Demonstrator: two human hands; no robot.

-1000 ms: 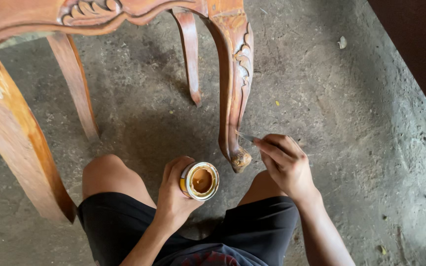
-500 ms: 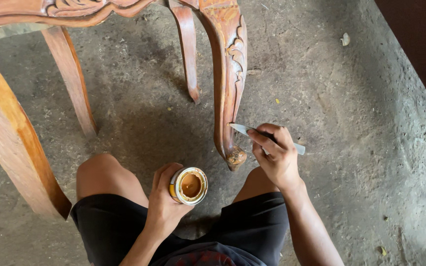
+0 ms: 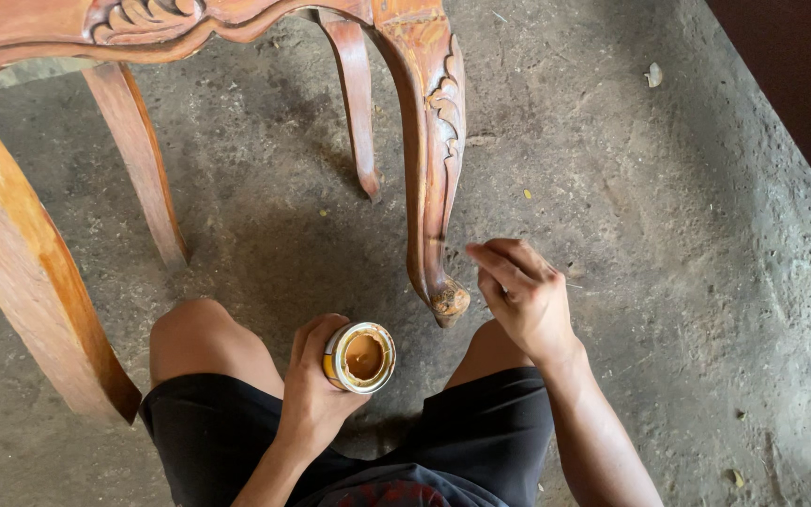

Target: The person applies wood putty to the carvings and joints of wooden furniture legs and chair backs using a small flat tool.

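The left hand (image 3: 310, 394) was wrapped tight around a small open tin (image 3: 359, 357) of brown paste, low in the middle of the view. At 1 o'clock from it stood the carved chair leg (image 3: 432, 169), foot on the concrete floor (image 3: 687, 244). The right hand (image 3: 523, 296) hovered just beside that foot, fingers pinched together; whatever they held was hidden.

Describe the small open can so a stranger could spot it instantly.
Start at the carved chair leg ending in a curled foot. Just below and left of that foot, between the person's knees, the left hand holds the can. It is the only round, pale-rimmed container, with brownish-orange paste inside.
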